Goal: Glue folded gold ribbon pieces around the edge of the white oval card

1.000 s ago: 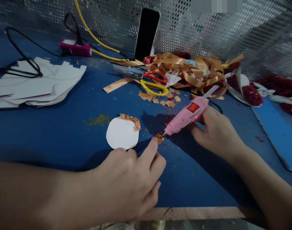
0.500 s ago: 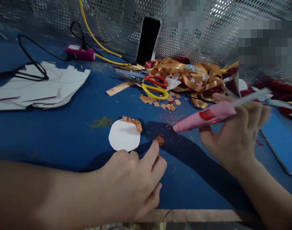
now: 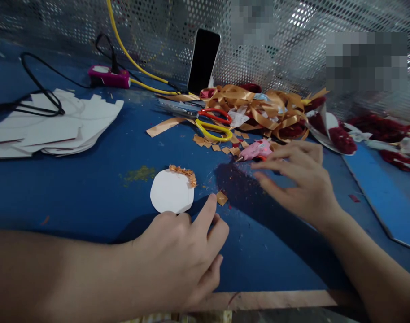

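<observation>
My left hand rests on the blue table, holding nothing. Its index finger points out to the edge of a small orange ribbon square, with the other fingers loosely bent. Just beyond the knuckles lies a white card disc, its upper right rim edged with folded orange ribbon bits. My right hand hovers over the table, thumb and fingers apart and empty. Close to its fingertips a pink glue gun lies with its nozzle toward the left, partly hidden by the hand.
Scissors with red and yellow handles lie near cut ribbon squares. Behind are a heap of orange ribbon and a leaning phone. White card pieces and a magenta power socket sit to the left, with cables.
My right hand has put the pink glue gun down beside the ribbon squares and let go of it. It has moved left and its fingers have spread. My left hand stays by the ribbon square.
</observation>
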Tool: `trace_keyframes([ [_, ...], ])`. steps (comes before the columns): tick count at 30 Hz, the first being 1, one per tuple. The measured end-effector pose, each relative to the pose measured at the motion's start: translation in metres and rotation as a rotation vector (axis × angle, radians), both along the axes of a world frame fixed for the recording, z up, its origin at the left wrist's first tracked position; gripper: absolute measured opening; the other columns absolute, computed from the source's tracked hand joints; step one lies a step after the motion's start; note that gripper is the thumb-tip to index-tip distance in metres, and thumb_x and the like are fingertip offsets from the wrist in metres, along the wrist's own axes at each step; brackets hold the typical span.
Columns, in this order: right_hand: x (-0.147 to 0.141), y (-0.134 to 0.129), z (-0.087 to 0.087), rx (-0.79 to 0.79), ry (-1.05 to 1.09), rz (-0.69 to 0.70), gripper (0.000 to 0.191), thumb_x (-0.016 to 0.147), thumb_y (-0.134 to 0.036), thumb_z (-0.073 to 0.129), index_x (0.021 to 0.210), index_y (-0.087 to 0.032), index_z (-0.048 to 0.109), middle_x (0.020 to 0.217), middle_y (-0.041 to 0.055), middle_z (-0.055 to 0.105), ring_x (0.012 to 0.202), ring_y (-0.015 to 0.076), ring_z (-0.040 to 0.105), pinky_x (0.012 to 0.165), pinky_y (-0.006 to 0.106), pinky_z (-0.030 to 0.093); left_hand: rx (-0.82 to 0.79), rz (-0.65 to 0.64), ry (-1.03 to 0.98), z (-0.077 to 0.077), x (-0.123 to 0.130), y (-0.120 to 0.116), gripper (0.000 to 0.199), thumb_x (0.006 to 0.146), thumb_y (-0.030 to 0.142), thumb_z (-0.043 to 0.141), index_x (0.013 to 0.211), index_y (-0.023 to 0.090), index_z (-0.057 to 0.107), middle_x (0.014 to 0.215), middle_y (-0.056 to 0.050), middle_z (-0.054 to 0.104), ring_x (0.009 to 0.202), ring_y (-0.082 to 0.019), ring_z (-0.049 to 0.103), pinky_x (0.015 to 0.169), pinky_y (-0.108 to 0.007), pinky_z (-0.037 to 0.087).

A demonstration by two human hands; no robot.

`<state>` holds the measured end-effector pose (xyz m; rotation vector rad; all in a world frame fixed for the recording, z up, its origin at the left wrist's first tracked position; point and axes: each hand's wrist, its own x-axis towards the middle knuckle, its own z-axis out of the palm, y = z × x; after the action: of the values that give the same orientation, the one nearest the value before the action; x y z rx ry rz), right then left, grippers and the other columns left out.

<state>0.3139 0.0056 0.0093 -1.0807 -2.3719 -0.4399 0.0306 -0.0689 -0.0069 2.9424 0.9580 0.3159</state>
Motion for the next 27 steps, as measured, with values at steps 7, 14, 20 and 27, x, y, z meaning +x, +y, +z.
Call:
trace_keyframes([
  [7,-0.024,-0.027,0.002,0.112,-0.273,0.334,0.019,0.088,-0.015,0.072,0.105,-0.024,0.071,0.095,-0.0003,0.076,0.104,0.0213,0.061,0.095,0.039,0.047,-0.048,0.009,0.033,0.006,0.001,0.001,0.04,0.094,0.035,0.044,0.125,0.014,0.058,0.142,-0.025,0.06,0.06,-0.026,0.071,0.041,-0.037,0.053],
  [14,-0.024,-0.028,-0.004,0.125,-0.34,0.296,0.018,0.094,-0.015,0.063,0.107,-0.025,0.07,0.1,0.0002,0.077,0.11,0.022,0.062,0.097,0.042,0.048,-0.032,0.011,0.012,0.005,0.001,-0.001,0.043,0.093,0.034,0.044,0.126,0.011,0.06,0.137,-0.03,0.062,0.058,-0.026,0.07,0.04,-0.036,0.053],
  [20,-0.034,-0.029,0.0,0.144,-0.382,0.268,0.014,0.093,-0.013,0.064,0.102,-0.02,0.072,0.1,0.0033,0.077,0.105,0.0229,0.063,0.097,0.041,0.047,0.153,0.02,-0.022,0.002,0.004,-0.008,0.047,0.096,0.034,0.04,0.122,0.005,0.066,0.132,-0.034,0.064,0.053,-0.026,0.069,0.038,-0.037,0.051],
  [27,-0.04,-0.029,0.001,0.176,-0.442,0.27,0.009,0.092,-0.016,0.067,0.099,-0.021,0.072,0.1,0.0028,0.077,0.104,0.0225,0.064,0.095,0.04,0.048,0.272,-0.005,-0.028,0.003,0.003,-0.011,0.046,0.096,0.03,0.04,0.114,0.006,0.074,0.118,-0.027,0.074,0.05,-0.023,0.068,0.037,-0.032,0.049],
])
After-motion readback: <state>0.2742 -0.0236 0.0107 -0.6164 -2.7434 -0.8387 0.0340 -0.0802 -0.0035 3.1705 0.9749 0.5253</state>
